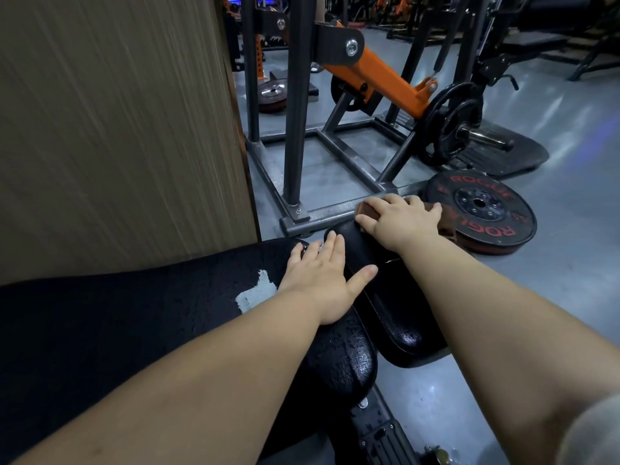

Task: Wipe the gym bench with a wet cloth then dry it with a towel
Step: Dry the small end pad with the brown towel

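Observation:
The black gym bench has a cracked back pad (134,313) on the left and a smaller seat pad (392,297) on the right. My left hand (322,273) lies flat with straight fingers on the back pad, over a pale cloth (256,292) whose edge shows beside my wrist. My right hand (399,218) presses a brown towel (367,209) onto the far end of the seat pad, fingers spread over it. The towel pokes out on both sides of that hand.
A wood-grain wall panel (117,122) stands close on the left. A grey steel machine frame (335,209) with an orange arm (379,82) sits just beyond the bench. A red-lettered weight plate (483,209) lies on the grey floor to the right.

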Demonstrator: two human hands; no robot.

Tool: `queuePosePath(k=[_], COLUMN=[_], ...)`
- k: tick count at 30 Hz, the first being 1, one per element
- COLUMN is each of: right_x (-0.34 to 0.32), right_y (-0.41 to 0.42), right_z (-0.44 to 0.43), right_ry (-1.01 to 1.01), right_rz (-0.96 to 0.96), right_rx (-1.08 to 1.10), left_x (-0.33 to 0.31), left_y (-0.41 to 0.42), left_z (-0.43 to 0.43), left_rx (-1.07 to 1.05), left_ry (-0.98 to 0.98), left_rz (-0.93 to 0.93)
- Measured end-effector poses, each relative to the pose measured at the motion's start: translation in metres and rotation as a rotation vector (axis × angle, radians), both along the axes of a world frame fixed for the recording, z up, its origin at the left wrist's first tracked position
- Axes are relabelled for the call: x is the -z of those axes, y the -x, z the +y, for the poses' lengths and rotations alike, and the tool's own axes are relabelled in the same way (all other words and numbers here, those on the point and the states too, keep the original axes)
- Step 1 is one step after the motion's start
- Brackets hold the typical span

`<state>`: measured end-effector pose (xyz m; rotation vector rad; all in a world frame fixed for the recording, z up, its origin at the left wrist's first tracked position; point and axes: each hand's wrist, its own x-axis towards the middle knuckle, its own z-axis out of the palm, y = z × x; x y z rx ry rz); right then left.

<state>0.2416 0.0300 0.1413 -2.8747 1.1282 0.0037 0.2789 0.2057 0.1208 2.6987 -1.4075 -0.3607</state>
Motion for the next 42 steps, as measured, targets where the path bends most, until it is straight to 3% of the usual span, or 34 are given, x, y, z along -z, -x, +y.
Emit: queuePosePath(k=[8, 14, 20, 29, 33, 36, 42], right_x=[0.007, 0.021, 0.041, 0.042, 0.028, 0.016, 0.003], right_y=[0.041, 0.119, 0.169, 0.165, 0.152, 0.138, 0.109], right_z=[0.027, 0.086, 0.118, 0.107, 0.083, 0.05, -0.005], right_ry=[0.064, 0.176, 0.235, 0.206, 0.132, 0.049, -0.131], right_rz=[-0.053, -0.215, -0.272, -0.334, -0.329, -0.182, -0.141], right_rx=[-0.246, -0.315, -0.256, -0.159, 0.032, 0.15, 0.189], left_x=[-0.003, -0.003, -0.003, -0.003, -0.003, -0.003, -0.003], left_y=[-0.003, -0.004, 0.0, 0.0, 0.0, 0.0, 0.0], left_z=[0.002, 0.002, 0.001, 0.002, 0.003, 0.004, 0.002], left_rx=[-0.024, -0.021, -0.002, 0.007, 0.011, 0.016, 0.018], left_ry=[0.046, 0.054, 0.011, 0.013, 0.0, -0.005, -0.011], left_rz=[0.123, 0.123, 0.078, 0.06, 0.056, 0.05, 0.033])
